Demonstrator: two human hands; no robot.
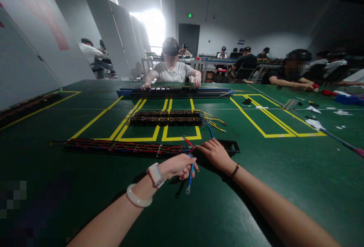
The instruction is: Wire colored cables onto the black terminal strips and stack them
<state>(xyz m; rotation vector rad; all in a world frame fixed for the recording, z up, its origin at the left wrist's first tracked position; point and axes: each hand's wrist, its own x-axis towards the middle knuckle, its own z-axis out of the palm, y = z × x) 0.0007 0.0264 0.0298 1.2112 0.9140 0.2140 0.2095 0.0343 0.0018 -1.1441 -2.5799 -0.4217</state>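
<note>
In the head view, a long black strip [125,147] wired with red and blue leads lies across the table in front of me. My left hand [179,166] is closed round a blue cable [191,175] at the strip's right part; its metal ring terminal [188,189] hangs below the fingers. My right hand [214,153] lies over the strip, fingers stretched out leftward, index fingertip near a short red cable [188,142] with a ring terminal. What lies under that palm is hidden. The strip's black end frame [235,147] shows beyond it. Another blue cable [209,129] rises behind the right hand.
Two black wired strips [167,119] with yellow leads lie farther off, inside yellow tape outlines [139,139] on the green table [273,186]. Across from me, a person [170,69] handles a long dark rail [179,93]. Paper scraps [314,123] and a cable [339,141] lie at right.
</note>
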